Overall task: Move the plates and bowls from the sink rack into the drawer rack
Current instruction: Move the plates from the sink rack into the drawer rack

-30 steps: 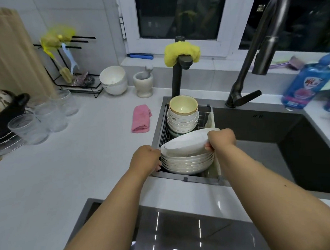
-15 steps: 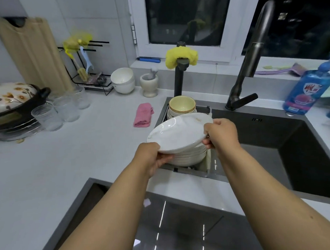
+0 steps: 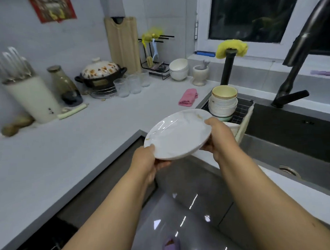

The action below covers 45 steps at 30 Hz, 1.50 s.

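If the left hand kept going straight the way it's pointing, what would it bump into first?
Probably the bowls stacked in the sink rack; the left hand, holding the plate, points that way, though depth is unclear.

Nothing legible in front of me.
The red paper poster (image 3: 52,9) on my wall bears gold marks too blurred to read, and the tall cream cylindrical knife holder (image 3: 33,98) on my counter has a small dark mark near its base that I cannot make out either.

pink cloth (image 3: 188,97) on counter (image 3: 68,156), clay pot (image 3: 100,73), glasses (image 3: 132,84), faucet (image 3: 296,60)
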### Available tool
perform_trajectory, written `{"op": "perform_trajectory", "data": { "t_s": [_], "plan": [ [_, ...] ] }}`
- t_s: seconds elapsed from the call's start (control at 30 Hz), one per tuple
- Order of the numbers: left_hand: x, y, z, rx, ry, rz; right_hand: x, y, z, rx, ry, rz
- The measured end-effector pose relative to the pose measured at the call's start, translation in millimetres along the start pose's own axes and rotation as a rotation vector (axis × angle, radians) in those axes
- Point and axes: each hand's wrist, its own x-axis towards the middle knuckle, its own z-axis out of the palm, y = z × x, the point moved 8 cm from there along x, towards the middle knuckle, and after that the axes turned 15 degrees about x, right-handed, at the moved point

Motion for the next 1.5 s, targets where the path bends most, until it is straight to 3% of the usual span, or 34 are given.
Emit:
{"op": "perform_trajectory", "data": {
  "t_s": [0.23,0.57,0.7,0.83,1.0,1.13,1.5],
  "plan": [
    [-68.7,-29.9,-101.5,0.041,0.171,0.009,-54.6,45.6,67.2,-0.061,-0.15,-0.008],
    [-172.8,-117.0,-282.8,0.056,0.62,-0.144,-166.4,150.6,179.6,-0.224,-0.492,0.156],
    [-221.3,-160.3,-362.7,0.305,0.834,-0.215,-219.9,198.7,214.6,-0.292,-0.613,0.218],
    [-272.8,-206.8,-423.1,0.443,0.936,-0.339,-277.8,257.0,244.4,-0.38,-0.711,0.267],
    [-337.5,-273.4,-491.9,0.657,0.939,-0.561,-354.9,341.5,264.1,-0.599,-0.816,0.302],
    [-394.3,-328.4,-539.8,0.687,0.903,-0.66,-415.7,407.9,278.2,-0.804,-0.901,0.302],
    [-483.8,-437.2,-645.8,0.844,0.829,-0.835,-553.0,569.8,322.0,-0.975,-1.044,0.38]
  ]
}}
